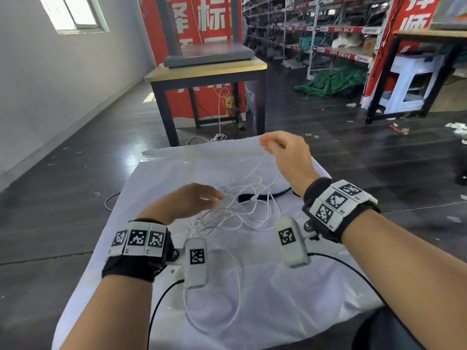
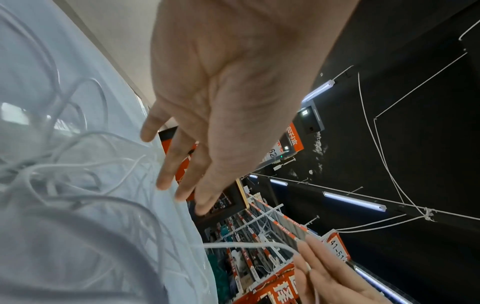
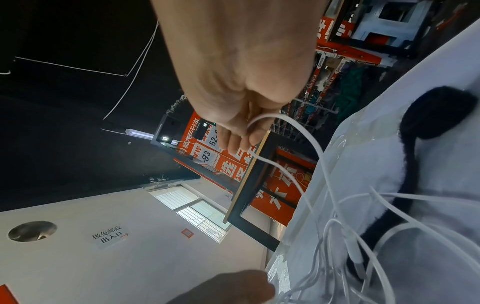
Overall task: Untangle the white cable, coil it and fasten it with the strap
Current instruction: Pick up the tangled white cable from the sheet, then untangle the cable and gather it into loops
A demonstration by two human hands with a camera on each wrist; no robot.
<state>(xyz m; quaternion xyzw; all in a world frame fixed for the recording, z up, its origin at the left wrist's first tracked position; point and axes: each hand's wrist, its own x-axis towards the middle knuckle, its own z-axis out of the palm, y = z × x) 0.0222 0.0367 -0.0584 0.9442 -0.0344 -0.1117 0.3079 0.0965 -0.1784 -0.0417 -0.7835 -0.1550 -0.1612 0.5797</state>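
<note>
A thin white cable (image 1: 242, 210) lies in a loose tangle on the white cloth (image 1: 278, 299), with one long loop (image 1: 236, 286) trailing toward me. My right hand (image 1: 264, 144) is raised over the far side of the table and pinches a strand (image 3: 293, 131) of the cable lifted off the heap. My left hand (image 1: 214, 197) hovers just over the left of the tangle with its fingers (image 2: 166, 174) straight, holding nothing. A black strap (image 1: 262, 197) lies on the cloth under the far part of the cable, seen in the right wrist view as a dark band (image 3: 415, 185).
The cloth-covered table (image 1: 126, 248) is small, with dark floor all round. A black-framed wooden table (image 1: 207, 69) stands just beyond it. Another white cable and a power strip (image 1: 218, 137) lie on the floor behind. Shelving fills the back right.
</note>
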